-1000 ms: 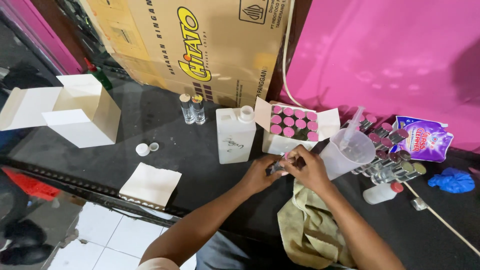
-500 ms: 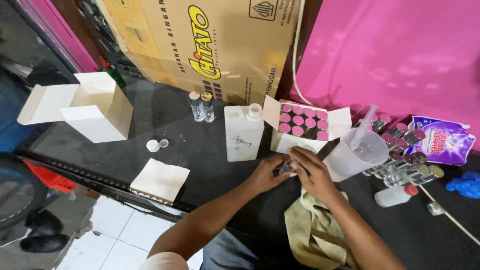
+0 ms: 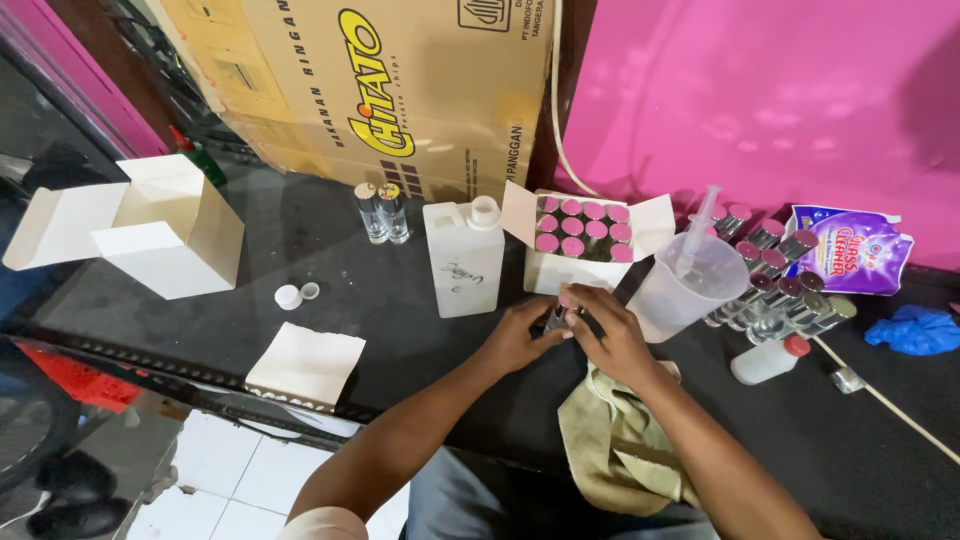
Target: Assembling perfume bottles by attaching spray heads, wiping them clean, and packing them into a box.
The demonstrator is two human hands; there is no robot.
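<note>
Both my hands meet over the dark table in front of me, closed around one small glass bottle with a pink cap [image 3: 561, 310]. My left hand [image 3: 517, 338] grips its lower part. My right hand [image 3: 610, 330] covers the cap end; most of the bottle is hidden by my fingers. Just behind my hands stands an open white box [image 3: 585, 262] filled with several pink-capped bottles. A clear plastic measuring jug [image 3: 682, 290] with a syringe standing in it is to the right of my right hand.
A white rectangular jug [image 3: 464, 262] and two small clear bottles [image 3: 381, 212] stand to the left. Several capped bottles [image 3: 775, 270], a purple pouch [image 3: 845, 252], a blue glove [image 3: 918, 330], a yellowish cloth [image 3: 615, 450], empty white boxes [image 3: 160, 230], loose caps [image 3: 295, 295] and a big cardboard carton [image 3: 400, 90] surround them.
My hands stay together on the small bottle with slight finger shifts. The view has drifted a little, so everything sits lower and further right in the picture.
</note>
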